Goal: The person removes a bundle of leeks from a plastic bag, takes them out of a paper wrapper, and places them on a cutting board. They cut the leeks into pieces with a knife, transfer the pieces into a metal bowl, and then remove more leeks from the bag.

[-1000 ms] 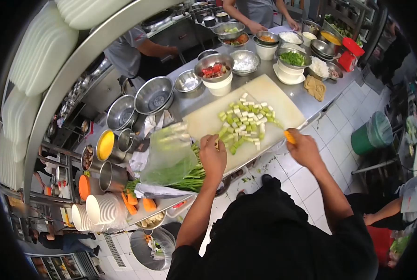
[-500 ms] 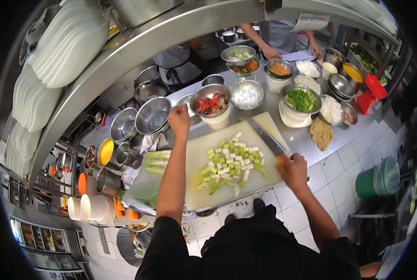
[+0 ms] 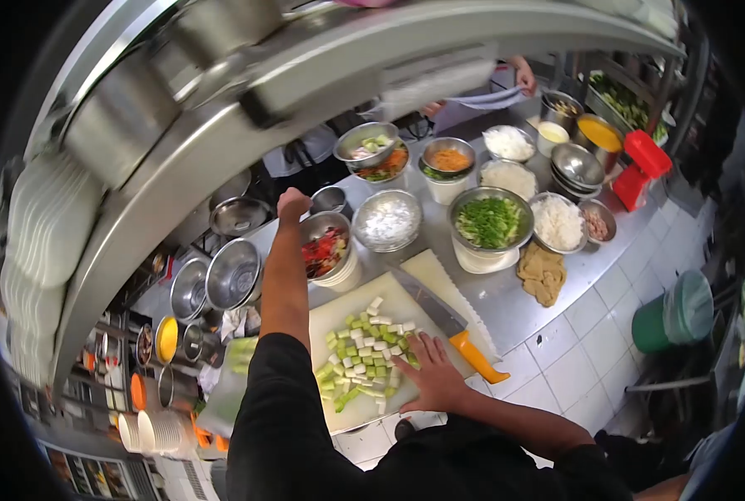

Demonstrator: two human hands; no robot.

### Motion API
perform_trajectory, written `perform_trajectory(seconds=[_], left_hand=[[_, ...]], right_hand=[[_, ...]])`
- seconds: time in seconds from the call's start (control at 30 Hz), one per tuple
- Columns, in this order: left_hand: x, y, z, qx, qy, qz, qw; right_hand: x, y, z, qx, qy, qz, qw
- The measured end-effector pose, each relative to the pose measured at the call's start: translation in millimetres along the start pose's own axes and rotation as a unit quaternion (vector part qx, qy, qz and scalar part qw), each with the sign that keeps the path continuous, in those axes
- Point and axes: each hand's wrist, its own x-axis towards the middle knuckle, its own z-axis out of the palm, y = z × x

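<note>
Near the small steel bowl, my left hand reaches out with its fingers curled; what it grips, if anything, is hidden. My right hand rests with fingers spread on the white cutting board, at the right edge of the chopped pale green vegetable pieces. Beside that hand, a knife with a yellow handle lies untouched, its blade pointing up and left. A bowl of red pieces stands just below my left hand.
Bowls of chopped greens, white powder and white shreds stand behind the board. A tan cloth lies at right. Empty steel bowls are at left. A metal shelf arches overhead. A co-worker's hand shows across the counter.
My right hand has let go of the knife and moved left to the chopped pieces, opening out. My left hand has reached farther forward. The view has shifted.
</note>
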Motion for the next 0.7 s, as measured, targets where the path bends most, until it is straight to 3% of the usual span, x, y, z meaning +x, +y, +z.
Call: perform_trajectory(seconds=[0.07,0.1,0.17,0.23,0.33,0.43,0.53,0.57,0.6,0.67,0.7], left_hand=[[57,-12,43,-0.032,-0.055,-0.028,0.998],[65,-12,44,-0.004,-0.100,-0.002,0.995],[79,-17,60,0.031,-0.097,0.032,0.994],[117,-39,95,0.129,-0.078,0.134,0.979],[113,-41,97,0.129,-0.053,0.101,0.985],[106,-36,88,0.106,-0.120,0.085,0.983],[66,-12,69,-0.129,-0.027,-0.061,0.989],[37,6,47,-0.092,0.034,-0.045,0.994],[64,-9,54,-0.108,0.039,-0.023,0.993],[24,9,10,-0.194,0.084,-0.019,0.977],[38,0,5,-0.226,0.084,-0.026,0.970]], right_hand=[[1,0,-6,0.022,0.009,0.012,1.000],[2,-1,-9,0.032,0.011,0.019,0.999],[8,6,-7,0.034,0.028,0.022,0.999],[10,14,1,0.035,0.030,0.022,0.999],[11,11,1,0.040,0.025,0.031,0.998],[12,13,7,0.037,0.041,0.027,0.998],[11,13,9,0.040,0.054,0.023,0.997],[12,14,8,0.035,0.053,0.027,0.998],[12,13,7,0.031,0.051,0.030,0.998],[12,11,6,0.032,0.044,0.035,0.998],[12,10,5,0.036,0.041,0.037,0.998]])
